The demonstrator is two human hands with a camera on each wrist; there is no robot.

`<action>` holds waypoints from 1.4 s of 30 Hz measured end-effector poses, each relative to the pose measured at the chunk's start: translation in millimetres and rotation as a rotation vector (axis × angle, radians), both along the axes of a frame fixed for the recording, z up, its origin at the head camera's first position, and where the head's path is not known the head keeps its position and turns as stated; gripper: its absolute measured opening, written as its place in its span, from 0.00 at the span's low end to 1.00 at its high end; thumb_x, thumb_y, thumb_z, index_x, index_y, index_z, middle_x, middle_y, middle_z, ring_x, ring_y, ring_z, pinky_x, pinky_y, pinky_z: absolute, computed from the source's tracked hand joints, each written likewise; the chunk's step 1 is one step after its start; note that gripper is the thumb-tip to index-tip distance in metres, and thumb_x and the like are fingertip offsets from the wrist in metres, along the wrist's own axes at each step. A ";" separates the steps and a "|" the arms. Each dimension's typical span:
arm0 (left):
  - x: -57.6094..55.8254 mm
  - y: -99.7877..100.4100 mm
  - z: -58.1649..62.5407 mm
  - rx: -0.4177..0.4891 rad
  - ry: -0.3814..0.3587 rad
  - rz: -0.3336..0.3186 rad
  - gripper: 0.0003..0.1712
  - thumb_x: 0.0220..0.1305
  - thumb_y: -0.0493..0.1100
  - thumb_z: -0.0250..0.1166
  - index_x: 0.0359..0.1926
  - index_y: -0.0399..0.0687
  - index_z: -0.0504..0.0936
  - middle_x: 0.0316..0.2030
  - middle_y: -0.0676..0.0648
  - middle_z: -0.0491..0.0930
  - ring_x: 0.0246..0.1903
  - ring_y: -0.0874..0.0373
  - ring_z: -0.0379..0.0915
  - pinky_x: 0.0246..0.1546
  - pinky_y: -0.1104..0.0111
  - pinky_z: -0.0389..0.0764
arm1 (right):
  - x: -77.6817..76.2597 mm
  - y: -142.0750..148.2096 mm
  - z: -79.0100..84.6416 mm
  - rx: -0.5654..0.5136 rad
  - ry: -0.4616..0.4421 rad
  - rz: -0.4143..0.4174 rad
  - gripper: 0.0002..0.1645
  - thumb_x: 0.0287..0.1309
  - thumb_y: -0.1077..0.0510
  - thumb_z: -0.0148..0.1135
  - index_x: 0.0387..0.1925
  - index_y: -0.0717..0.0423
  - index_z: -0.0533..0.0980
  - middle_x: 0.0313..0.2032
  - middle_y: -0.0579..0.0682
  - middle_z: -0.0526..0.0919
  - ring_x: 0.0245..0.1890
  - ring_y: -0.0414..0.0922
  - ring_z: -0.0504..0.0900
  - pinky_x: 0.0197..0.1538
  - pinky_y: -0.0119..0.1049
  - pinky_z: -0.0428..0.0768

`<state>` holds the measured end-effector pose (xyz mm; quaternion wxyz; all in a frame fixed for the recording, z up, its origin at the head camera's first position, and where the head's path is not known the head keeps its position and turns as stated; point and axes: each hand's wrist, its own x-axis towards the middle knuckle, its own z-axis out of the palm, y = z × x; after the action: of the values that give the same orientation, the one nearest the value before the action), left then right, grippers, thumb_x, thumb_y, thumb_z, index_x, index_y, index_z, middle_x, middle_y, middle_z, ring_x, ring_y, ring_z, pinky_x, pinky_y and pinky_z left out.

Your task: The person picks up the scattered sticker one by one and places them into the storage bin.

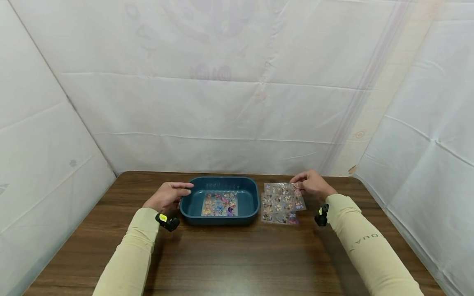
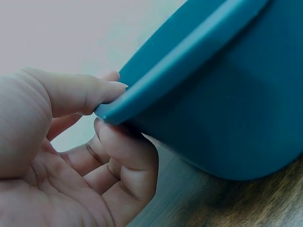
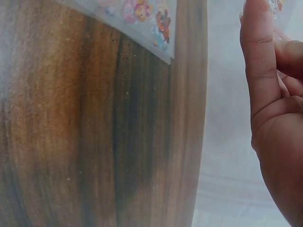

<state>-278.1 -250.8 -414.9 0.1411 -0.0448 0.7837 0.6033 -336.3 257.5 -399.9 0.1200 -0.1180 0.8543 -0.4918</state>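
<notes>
A blue plastic basin (image 1: 220, 221) stands on the table, with one clear sticker sheet (image 1: 220, 204) of colourful cartoon figures lying flat inside. My left hand (image 1: 168, 195) pinches the basin's left rim. In the left wrist view the thumb lies over the rim (image 2: 189, 52) and curled fingers sit under it. To the right of the basin, several similar sticker sheets (image 1: 277, 217) overlap in a loose pile. My right hand (image 1: 314, 183) pinches the top sheet (image 1: 275, 188) at its upper right corner. Only a bit of that sheet shows by the fingertips in the right wrist view.
The brown wood-grain table (image 1: 229, 259) ends at a white sheet wall (image 1: 207, 107) close behind the basin. More white sheeting hangs along the left and right sides. Wrist cameras (image 1: 167, 222) are strapped over both sleeves.
</notes>
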 end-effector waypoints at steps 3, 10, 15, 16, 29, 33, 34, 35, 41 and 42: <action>-0.2 0.5 0.4 -0.001 -0.002 0.000 0.27 0.75 0.42 0.64 0.72 0.40 0.75 0.34 0.49 0.81 0.27 0.59 0.73 0.32 0.65 0.81 | 0.7 -1.3 2.9 -0.014 0.007 0.003 0.16 0.71 0.72 0.54 0.54 0.76 0.81 0.39 0.58 0.87 0.29 0.42 0.85 0.36 0.37 0.87; 0.6 -0.6 -0.5 -0.021 0.007 -0.016 0.26 0.76 0.42 0.62 0.72 0.41 0.75 0.30 0.51 0.77 0.26 0.59 0.70 0.32 0.65 0.79 | 0.4 -6.7 8.6 -0.016 0.014 -0.008 0.16 0.71 0.71 0.55 0.54 0.74 0.81 0.46 0.63 0.87 0.31 0.41 0.87 0.37 0.38 0.87; 0.4 -1.9 -0.2 -0.020 0.006 -0.013 0.26 0.77 0.42 0.62 0.71 0.41 0.75 0.27 0.52 0.75 0.26 0.59 0.70 0.32 0.65 0.79 | -1.3 -10.5 10.2 -0.043 -0.001 -0.001 0.16 0.72 0.70 0.56 0.56 0.75 0.80 0.43 0.62 0.87 0.31 0.42 0.88 0.37 0.38 0.88; 0.4 -2.1 0.1 -0.020 0.006 -0.013 0.26 0.77 0.42 0.62 0.72 0.41 0.75 0.27 0.52 0.74 0.26 0.59 0.70 0.32 0.65 0.78 | -1.2 -11.3 10.6 -0.043 -0.001 0.001 0.16 0.72 0.70 0.56 0.56 0.75 0.80 0.43 0.61 0.87 0.31 0.42 0.88 0.38 0.38 0.88; -1.8 -0.8 0.2 0.000 0.004 -0.013 0.26 0.77 0.42 0.62 0.72 0.41 0.75 0.27 0.53 0.77 0.26 0.59 0.71 0.32 0.66 0.80 | -0.5 -25.2 16.5 -0.060 -0.002 0.016 0.17 0.73 0.69 0.56 0.58 0.75 0.79 0.41 0.61 0.89 0.31 0.43 0.89 0.37 0.37 0.88; -2.6 -1.1 0.2 0.006 0.004 -0.012 0.26 0.77 0.41 0.62 0.72 0.41 0.75 0.27 0.53 0.77 0.26 0.59 0.71 0.32 0.66 0.80 | -1.0 -32.4 18.4 -0.066 0.003 0.024 0.17 0.72 0.69 0.56 0.57 0.75 0.79 0.41 0.61 0.89 0.31 0.42 0.89 0.37 0.37 0.88; -2.4 -1.0 0.1 0.005 0.004 -0.010 0.26 0.77 0.41 0.62 0.72 0.41 0.75 0.27 0.53 0.76 0.25 0.59 0.70 0.32 0.66 0.79 | -1.2 -34.5 18.7 -0.064 0.007 0.030 0.17 0.73 0.69 0.56 0.57 0.75 0.79 0.42 0.61 0.88 0.31 0.42 0.89 0.36 0.37 0.87; -2.3 -1.0 -0.1 0.005 0.003 -0.008 0.26 0.76 0.41 0.62 0.72 0.41 0.75 0.26 0.53 0.75 0.25 0.59 0.70 0.32 0.66 0.79 | -0.8 -36.7 19.3 -0.061 0.008 0.035 0.17 0.73 0.69 0.55 0.57 0.75 0.79 0.43 0.62 0.88 0.32 0.42 0.89 0.36 0.37 0.87; -0.7 0.3 -1.9 0.013 -0.004 -0.003 0.27 0.76 0.41 0.63 0.71 0.40 0.75 0.32 0.50 0.80 0.27 0.58 0.72 0.33 0.65 0.81 | 0.7 -50.2 20.3 -0.058 0.017 0.062 0.18 0.74 0.68 0.54 0.58 0.73 0.79 0.45 0.63 0.87 0.33 0.44 0.89 0.36 0.37 0.86; -0.4 0.6 -1.9 0.012 -0.003 -0.009 0.27 0.76 0.41 0.63 0.72 0.39 0.75 0.34 0.49 0.81 0.27 0.58 0.72 0.33 0.65 0.81 | 0.4 -52.3 19.9 -0.058 0.019 0.067 0.18 0.74 0.68 0.54 0.58 0.74 0.79 0.44 0.62 0.87 0.33 0.44 0.89 0.37 0.37 0.86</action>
<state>-278.5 -250.2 -416.8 0.1453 -0.0413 0.7800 0.6073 -335.9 205.1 -380.0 0.1248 -0.1548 0.8363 -0.5110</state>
